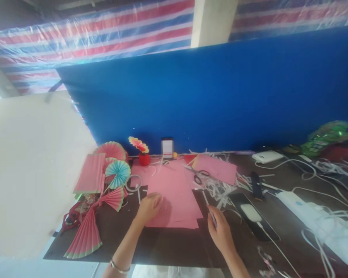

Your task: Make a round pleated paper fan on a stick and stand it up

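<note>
My left hand point(148, 207) rests with curled fingers on the left edge of a stack of pink paper sheets point(174, 197) on the dark table point(168, 247). To the right of the stack, my right hand point(219, 231) is closed around a thin pen-like tool point(208, 206) that points up and away from me. Scissors point(197, 174) lie on the pink paper farther back. White paper strips point(220, 189) are piled just right of the sheets.
Folded paper fans point(104, 177) in pink and teal lie at the left. A red pot with a paper flower point(142, 152) and a small phone point(167, 148) stand by the blue partition point(220, 96). A phone point(252, 216), power strip point(313, 216) and cables are at the right.
</note>
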A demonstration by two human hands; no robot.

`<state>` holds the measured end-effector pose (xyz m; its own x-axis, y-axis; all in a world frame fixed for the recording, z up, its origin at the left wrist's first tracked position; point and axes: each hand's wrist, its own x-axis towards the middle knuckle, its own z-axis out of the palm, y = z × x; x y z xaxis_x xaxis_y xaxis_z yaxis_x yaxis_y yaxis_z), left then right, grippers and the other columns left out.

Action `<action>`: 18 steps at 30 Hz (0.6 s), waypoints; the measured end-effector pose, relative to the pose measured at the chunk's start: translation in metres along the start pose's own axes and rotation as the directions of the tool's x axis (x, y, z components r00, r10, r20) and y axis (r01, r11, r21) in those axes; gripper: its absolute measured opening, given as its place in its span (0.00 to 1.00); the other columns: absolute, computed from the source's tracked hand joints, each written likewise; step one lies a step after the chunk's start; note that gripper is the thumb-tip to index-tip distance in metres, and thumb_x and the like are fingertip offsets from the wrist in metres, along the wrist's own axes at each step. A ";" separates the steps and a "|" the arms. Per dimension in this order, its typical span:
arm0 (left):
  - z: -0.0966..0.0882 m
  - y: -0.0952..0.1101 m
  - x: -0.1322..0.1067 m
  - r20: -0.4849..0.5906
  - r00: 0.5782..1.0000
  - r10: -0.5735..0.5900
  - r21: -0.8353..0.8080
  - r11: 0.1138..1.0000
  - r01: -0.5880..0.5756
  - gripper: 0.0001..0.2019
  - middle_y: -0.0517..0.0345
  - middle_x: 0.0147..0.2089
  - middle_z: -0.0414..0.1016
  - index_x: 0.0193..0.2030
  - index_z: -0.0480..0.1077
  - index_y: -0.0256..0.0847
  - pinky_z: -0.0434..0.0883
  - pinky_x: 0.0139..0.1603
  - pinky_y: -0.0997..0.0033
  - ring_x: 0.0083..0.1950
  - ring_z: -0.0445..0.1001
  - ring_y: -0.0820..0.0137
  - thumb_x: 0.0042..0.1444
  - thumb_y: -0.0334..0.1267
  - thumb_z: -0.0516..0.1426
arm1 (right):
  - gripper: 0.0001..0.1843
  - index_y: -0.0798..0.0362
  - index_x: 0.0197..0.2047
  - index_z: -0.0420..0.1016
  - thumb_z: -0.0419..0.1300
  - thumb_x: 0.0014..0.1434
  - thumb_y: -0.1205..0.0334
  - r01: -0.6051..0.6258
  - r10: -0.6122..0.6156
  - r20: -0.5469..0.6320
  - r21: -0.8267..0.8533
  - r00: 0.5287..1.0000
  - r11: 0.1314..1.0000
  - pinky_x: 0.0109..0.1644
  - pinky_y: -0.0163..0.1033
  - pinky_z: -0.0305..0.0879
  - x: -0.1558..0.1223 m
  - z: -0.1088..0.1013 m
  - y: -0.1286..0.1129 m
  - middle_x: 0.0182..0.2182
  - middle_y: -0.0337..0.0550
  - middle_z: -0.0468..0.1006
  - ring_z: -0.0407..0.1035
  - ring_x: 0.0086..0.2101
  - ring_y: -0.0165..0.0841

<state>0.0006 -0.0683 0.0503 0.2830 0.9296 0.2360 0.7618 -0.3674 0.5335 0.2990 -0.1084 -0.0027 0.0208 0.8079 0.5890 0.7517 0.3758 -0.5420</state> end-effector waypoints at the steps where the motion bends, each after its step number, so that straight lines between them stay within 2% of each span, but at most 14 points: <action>1: -0.001 -0.003 0.011 0.017 0.999 -0.040 0.108 0.993 0.037 0.14 0.50 0.49 0.74 0.47 0.71 0.40 0.67 0.52 0.65 0.51 0.71 0.65 0.60 0.39 0.48 | 0.16 0.51 0.50 0.66 0.46 0.61 0.61 -0.002 0.002 -0.003 0.001 1.000 1.000 0.48 0.49 0.68 0.000 0.000 0.000 0.44 0.50 0.72 0.69 0.45 0.40; 3: -0.003 -0.011 0.032 0.106 0.991 -0.083 0.304 0.952 0.047 0.14 0.50 0.51 0.73 0.49 0.69 0.41 0.69 0.48 0.66 0.50 0.71 0.65 0.60 0.36 0.49 | 0.16 0.51 0.50 0.66 0.47 0.61 0.61 -0.004 0.004 -0.014 0.006 1.000 1.000 0.48 0.49 0.68 0.001 0.000 -0.001 0.43 0.49 0.73 0.69 0.44 0.40; 5: -0.006 -0.019 0.050 0.192 0.977 -0.088 0.480 0.877 -0.015 0.14 0.47 0.50 0.72 0.50 0.67 0.38 0.69 0.47 0.65 0.49 0.72 0.64 0.59 0.31 0.48 | 0.16 0.51 0.50 0.66 0.47 0.60 0.61 -0.011 0.011 -0.024 0.011 1.000 1.000 0.48 0.49 0.68 0.001 -0.001 -0.003 0.43 0.49 0.72 0.69 0.44 0.40; 8: -0.008 -0.031 0.067 0.228 0.971 -0.070 0.512 0.857 -0.058 0.16 0.42 0.48 0.72 0.49 0.67 0.34 0.68 0.47 0.62 0.48 0.72 0.61 0.57 0.24 0.47 | 0.15 0.51 0.50 0.66 0.47 0.61 0.62 -0.012 0.012 -0.032 0.010 0.999 1.000 0.49 0.49 0.68 0.001 -0.003 -0.004 0.43 0.49 0.72 0.69 0.45 0.40; 10: -0.009 -0.036 0.073 0.262 0.964 -0.038 0.509 0.855 -0.104 0.16 0.43 0.47 0.73 0.48 0.68 0.35 0.67 0.47 0.61 0.48 0.72 0.60 0.55 0.23 0.48 | 0.15 0.51 0.49 0.66 0.47 0.61 0.62 -0.004 0.004 -0.034 0.001 0.999 1.000 0.49 0.50 0.68 0.000 -0.004 -0.005 0.43 0.49 0.72 0.69 0.45 0.40; 14: -0.009 -0.040 0.078 0.315 0.949 0.006 0.486 0.858 -0.167 0.13 0.44 0.41 0.75 0.44 0.70 0.35 0.68 0.45 0.62 0.43 0.74 0.61 0.55 0.25 0.49 | 0.15 0.52 0.49 0.66 0.47 0.61 0.63 0.013 -0.014 -0.031 -0.037 0.999 0.999 0.49 0.51 0.68 0.000 -0.001 -0.010 0.43 0.50 0.72 0.69 0.45 0.40; 16: -0.011 -0.042 0.078 0.318 0.948 0.017 0.473 0.864 -0.174 0.13 0.45 0.40 0.75 0.43 0.71 0.35 0.68 0.45 0.62 0.42 0.74 0.62 0.55 0.26 0.49 | 0.15 0.52 0.49 0.67 0.47 0.60 0.65 0.047 -0.045 0.031 -0.035 0.998 0.998 0.50 0.50 0.67 0.007 0.005 -0.020 0.43 0.51 0.73 0.68 0.45 0.41; 18: -0.014 -0.045 0.078 0.308 0.951 0.023 0.457 0.873 -0.169 0.12 0.47 0.41 0.75 0.42 0.71 0.37 0.68 0.46 0.63 0.42 0.74 0.63 0.54 0.28 0.49 | 0.15 0.52 0.48 0.68 0.46 0.60 0.66 0.111 -0.107 0.160 -0.012 0.981 0.994 0.52 0.48 0.66 0.021 0.016 -0.036 0.44 0.51 0.73 0.68 0.47 0.40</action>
<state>-0.0199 0.0205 0.0557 0.4664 0.8845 -0.0136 0.8836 -0.4651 0.0544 0.2619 -0.0979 0.0201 -0.1660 0.8251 0.5400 0.7573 0.4574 -0.4661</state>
